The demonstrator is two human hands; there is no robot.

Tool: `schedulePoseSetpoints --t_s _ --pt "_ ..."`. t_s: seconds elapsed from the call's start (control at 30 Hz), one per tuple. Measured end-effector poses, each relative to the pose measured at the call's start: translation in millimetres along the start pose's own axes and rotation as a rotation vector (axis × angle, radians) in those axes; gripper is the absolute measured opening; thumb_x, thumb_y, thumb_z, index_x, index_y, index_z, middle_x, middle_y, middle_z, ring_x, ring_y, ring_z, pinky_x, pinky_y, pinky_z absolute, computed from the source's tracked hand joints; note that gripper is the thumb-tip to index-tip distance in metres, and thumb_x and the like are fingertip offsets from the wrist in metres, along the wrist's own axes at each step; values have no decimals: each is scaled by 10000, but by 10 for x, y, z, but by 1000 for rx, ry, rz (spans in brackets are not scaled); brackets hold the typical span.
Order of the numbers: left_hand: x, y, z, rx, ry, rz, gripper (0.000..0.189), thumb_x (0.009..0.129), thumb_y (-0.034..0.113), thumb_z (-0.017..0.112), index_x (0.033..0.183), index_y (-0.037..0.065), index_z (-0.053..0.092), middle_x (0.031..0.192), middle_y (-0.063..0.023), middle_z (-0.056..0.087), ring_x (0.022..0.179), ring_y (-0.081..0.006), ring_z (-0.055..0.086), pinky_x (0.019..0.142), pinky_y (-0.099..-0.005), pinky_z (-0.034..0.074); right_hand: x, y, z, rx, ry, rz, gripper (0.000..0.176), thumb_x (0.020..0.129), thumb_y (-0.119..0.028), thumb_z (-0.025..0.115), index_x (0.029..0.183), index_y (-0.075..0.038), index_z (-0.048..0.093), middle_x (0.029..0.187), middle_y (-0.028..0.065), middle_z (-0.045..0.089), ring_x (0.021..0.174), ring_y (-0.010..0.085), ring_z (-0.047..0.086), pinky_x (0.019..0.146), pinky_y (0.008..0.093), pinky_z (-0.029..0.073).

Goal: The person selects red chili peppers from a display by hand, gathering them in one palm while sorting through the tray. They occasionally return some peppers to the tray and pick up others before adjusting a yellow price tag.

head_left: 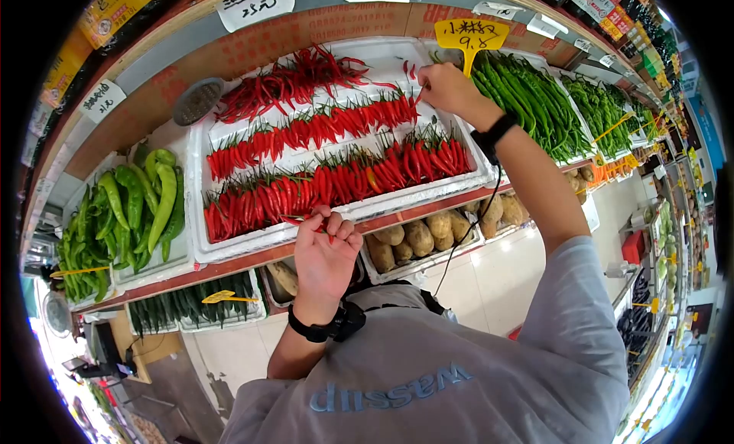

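My left hand (327,254) is curled in front of the tray's near edge, closed on a red chili pepper (293,221); another red tip shows among its fingers. Over the tray's far right corner, my right hand (449,90) is pinched, with a thin bit of red at the fingertips that looks like a chili pepper, mostly hidden. Under both hands lies a white foam tray (197,215). Two neat rows of red chilies, a middle row (313,131) and a front row (329,182), point their stems away from me. A looser heap of chilies (294,77) lies behind them.
Large green peppers (126,207) lie left, long green chilies (527,100) right. A grey perforated scoop (199,102) rests at the tray's back left. A yellow price sign (472,35) stands by my right hand. Potatoes (420,238) and cucumbers (191,310) sit below the shelf edge.
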State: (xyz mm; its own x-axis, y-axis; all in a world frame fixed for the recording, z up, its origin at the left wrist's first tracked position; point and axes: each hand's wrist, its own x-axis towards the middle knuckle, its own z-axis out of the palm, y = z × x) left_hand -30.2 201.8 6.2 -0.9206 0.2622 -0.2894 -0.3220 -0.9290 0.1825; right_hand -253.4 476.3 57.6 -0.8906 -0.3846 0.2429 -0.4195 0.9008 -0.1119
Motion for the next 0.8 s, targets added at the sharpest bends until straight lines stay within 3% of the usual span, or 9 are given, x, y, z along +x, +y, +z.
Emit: schedulePoseSetpoints --t_s 0.1,0.23,0.3,0.37,0.6,0.8 --pt "-40 39 25 34 1 8 66 882 171 504 897 108 492 709 23 370 673 -110 390 660 -267 368 171 152 129 46 -89 -1 150 691 -117 652 826 -54 667 855 164 661 846 345 631 786 425 501" --pt "-81 86 8 66 -16 28 68 883 176 503 895 109 501 708 25 373 669 -105 388 653 -264 369 401 214 330 -125 -270 45 149 689 -113 647 828 -87 694 933 170 666 934 318 634 824 408 500" --pt "-100 98 9 71 -2 34 68 883 178 503 893 110 504 707 25 374 669 -104 387 652 -264 368 452 219 382 -101 -289 41 160 679 -119 655 828 -89 702 961 166 669 946 315 635 833 387 504" --pt "-115 107 11 72 10 27 65 881 179 503 887 115 506 706 26 376 669 -103 389 652 -262 368 501 224 393 5 -464 64 235 668 -112 660 898 -85 702 989 163 668 961 317 629 846 378 498" --pt "-100 112 -56 66 4 14 68 870 184 518 892 120 516 704 28 384 665 -101 392 648 -257 362 443 357 527 90 -308 71 386 641 -80 663 1027 -64 669 1034 173 656 986 320 614 860 369 480" --pt "-48 24 -10 79 19 -15 82 872 186 518 914 117 532 708 27 390 661 -102 392 649 -258 357 435 438 467 227 -528 199 392 631 -76 670 1022 -66 659 1036 173 650 964 329 617 844 379 484"
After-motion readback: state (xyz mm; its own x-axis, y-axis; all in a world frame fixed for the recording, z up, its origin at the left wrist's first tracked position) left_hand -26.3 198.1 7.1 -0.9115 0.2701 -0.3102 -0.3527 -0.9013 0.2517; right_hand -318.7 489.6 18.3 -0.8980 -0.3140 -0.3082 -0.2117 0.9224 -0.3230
